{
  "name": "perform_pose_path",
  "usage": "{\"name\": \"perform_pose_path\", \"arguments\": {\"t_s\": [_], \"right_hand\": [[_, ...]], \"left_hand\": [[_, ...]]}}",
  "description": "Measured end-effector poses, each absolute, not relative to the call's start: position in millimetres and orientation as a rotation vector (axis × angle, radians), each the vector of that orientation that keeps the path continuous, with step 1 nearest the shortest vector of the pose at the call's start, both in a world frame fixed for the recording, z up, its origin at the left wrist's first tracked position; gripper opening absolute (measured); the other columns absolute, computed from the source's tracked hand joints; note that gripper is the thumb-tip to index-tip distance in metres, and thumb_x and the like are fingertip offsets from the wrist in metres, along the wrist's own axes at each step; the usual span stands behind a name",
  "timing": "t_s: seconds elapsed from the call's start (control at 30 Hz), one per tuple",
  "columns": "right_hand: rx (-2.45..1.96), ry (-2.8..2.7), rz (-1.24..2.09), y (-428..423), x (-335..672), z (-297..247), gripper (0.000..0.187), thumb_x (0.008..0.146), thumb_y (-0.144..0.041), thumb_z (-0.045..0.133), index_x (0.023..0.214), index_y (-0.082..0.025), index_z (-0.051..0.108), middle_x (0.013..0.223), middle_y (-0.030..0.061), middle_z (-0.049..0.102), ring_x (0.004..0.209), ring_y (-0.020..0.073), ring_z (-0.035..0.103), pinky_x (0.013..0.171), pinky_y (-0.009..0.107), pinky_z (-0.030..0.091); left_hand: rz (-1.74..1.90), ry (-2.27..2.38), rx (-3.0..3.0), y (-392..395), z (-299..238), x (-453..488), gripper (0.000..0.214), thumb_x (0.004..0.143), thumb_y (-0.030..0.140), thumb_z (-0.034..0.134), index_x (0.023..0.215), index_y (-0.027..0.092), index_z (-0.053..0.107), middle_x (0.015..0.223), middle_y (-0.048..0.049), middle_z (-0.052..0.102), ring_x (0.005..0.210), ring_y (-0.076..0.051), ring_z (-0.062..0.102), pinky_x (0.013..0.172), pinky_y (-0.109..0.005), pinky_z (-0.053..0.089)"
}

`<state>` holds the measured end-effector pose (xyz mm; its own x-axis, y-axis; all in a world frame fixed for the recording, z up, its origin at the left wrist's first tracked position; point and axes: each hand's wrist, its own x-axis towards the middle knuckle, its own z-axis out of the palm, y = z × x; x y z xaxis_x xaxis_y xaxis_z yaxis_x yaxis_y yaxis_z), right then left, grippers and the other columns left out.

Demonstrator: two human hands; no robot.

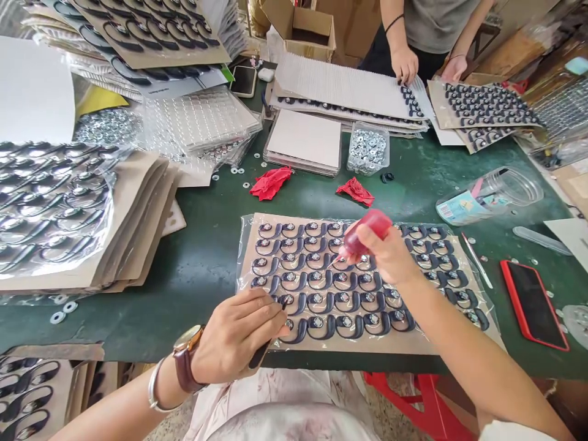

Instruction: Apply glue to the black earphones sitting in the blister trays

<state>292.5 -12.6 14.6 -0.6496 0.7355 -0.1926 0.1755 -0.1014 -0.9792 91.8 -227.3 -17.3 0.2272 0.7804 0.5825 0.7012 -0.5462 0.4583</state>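
Observation:
My right hand (394, 257) is wrapped round a small red squeeze bottle (370, 228). The bottle is tilted, and its thin nozzle points down and left over the card sheet (294, 348). Rows of dark curved hook-shaped pieces (316, 300), each with a round silvery part, lie on this sheet under clear plastic film. At the sheet's lower left corner, my left hand (241, 334) is closed round a slim dark tool (261, 354). Its dark tip shows beyond the fingers near one piece; the rest is hidden in the hand.
Stacked carded pieces (59, 214) stand at left. Beyond the sheet are red cloths (271, 184), a tub of washers (368, 147) and a lying clear jar (491, 193). A red-cased phone (535, 303) lies right. Another person's hands (404, 64) work across the table.

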Motion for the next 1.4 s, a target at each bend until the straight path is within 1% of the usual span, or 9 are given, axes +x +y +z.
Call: {"name": "perform_pose_path", "arguments": {"t_s": [0.1,0.2,0.27,0.43,0.63,0.8,1.07,1.27,1.4], "right_hand": [[-0.925,-1.786,1.829,-29.9,264.1,6.8,0.029,0.082,-0.045,0.07,0.079,-0.017,0.063,0.061,0.0015,0.069,0.05,0.0143,0.067,0.041,0.021,0.051],[-0.814,-1.811,1.777,-43.7,245.1,-2.7,0.025,0.084,-0.041,0.069,0.079,-0.017,0.062,0.058,-0.0012,0.066,0.054,0.0142,0.067,0.051,0.024,0.056],[-0.76,-1.851,1.731,-49.5,240.1,-12.6,0.023,0.084,-0.039,0.069,0.08,-0.018,0.061,0.06,-0.0009,0.066,0.055,0.0148,0.067,0.057,0.027,0.058],[-0.751,-2.036,1.568,-57.4,241.7,-36.5,0.021,0.083,-0.038,0.069,0.08,-0.019,0.06,0.065,0.0018,0.069,0.06,0.0159,0.067,0.062,0.029,0.057],[-0.651,-2.163,1.306,-59.0,238.3,-36.8,0.019,0.077,-0.034,0.074,0.077,-0.02,0.06,0.065,0.0012,0.068,0.059,0.0156,0.066,0.06,0.027,0.056],[-0.542,-2.208,1.126,-57.8,235.3,-31.7,0.02,0.078,-0.037,0.072,0.074,-0.021,0.061,0.065,-0.0005,0.068,0.055,0.0123,0.063,0.056,0.024,0.054],[-0.686,-2.238,1.128,-57.7,236.9,-34.8,0.022,0.082,-0.04,0.067,0.074,-0.02,0.063,0.063,0.0012,0.068,0.058,0.0149,0.065,0.061,0.028,0.055],[-0.596,-2.204,1.082,-57.1,235.7,-33.1,0.022,0.08,-0.039,0.07,0.072,-0.02,0.061,0.063,-0.0003,0.067,0.053,0.0116,0.062,0.054,0.024,0.053],[-0.499,-2.225,1.064,-55.9,236.3,-34.9,0.02,0.077,-0.039,0.072,0.077,-0.021,0.062,0.068,-0.0008,0.068,0.057,0.0117,0.064,0.056,0.023,0.055]], "left_hand": [[1.256,1.502,2.479,-223.0,-19.8,89.7,0.012,0.092,0.015,0.056,0.097,0.008,0.065,0.086,-0.0068,0.073,0.08,-0.017,0.07,0.081,-0.033,0.058],[1.206,1.53,2.579,-216.9,-23.6,87.7,0.012,0.092,0.015,0.058,0.096,0.007,0.066,0.088,-0.007,0.074,0.084,-0.018,0.071,0.084,-0.033,0.057],[1.184,1.533,2.589,-214.1,-26.1,86.6,0.012,0.091,0.015,0.058,0.095,0.007,0.067,0.09,-0.0074,0.074,0.086,-0.019,0.071,0.086,-0.033,0.057],[1.158,1.563,2.558,-213.7,-30.4,88.1,0.013,0.09,0.015,0.06,0.095,0.005,0.067,0.089,-0.0079,0.073,0.085,-0.02,0.071,0.086,-0.035,0.057],[1.127,1.609,2.552,-215.8,-31.8,93.6,0.015,0.091,0.015,0.059,0.096,0.005,0.068,0.091,-0.0092,0.073,0.087,-0.021,0.071,0.087,-0.036,0.057],[1.108,1.6,2.565,-215.1,-29.2,92.6,0.015,0.092,0.014,0.058,0.097,0.005,0.068,0.091,-0.0094,0.073,0.087,-0.021,0.071,0.085,-0.036,0.059],[1.121,1.614,2.56,-214.0,-29.6,91.3,0.014,0.091,0.017,0.061,0.096,0.006,0.068,0.091,-0.0084,0.073,0.086,-0.019,0.071,0.089,-0.035,0.058],[1.159,1.609,2.533,-214.2,-30.3,92.1,0.014,0.091,0.016,0.061,0.095,0.005,0.069,0.091,-0.0089,0.074,0.085,-0.02,0.071,0.089,-0.035,0.057],[1.143,1.627,2.534,-213.7,-29.2,92.6,0.013,0.09,0.016,0.061,0.095,0.006,0.069,0.091,-0.0085,0.074,0.086,-0.019,0.071,0.089,-0.034,0.057]]}}
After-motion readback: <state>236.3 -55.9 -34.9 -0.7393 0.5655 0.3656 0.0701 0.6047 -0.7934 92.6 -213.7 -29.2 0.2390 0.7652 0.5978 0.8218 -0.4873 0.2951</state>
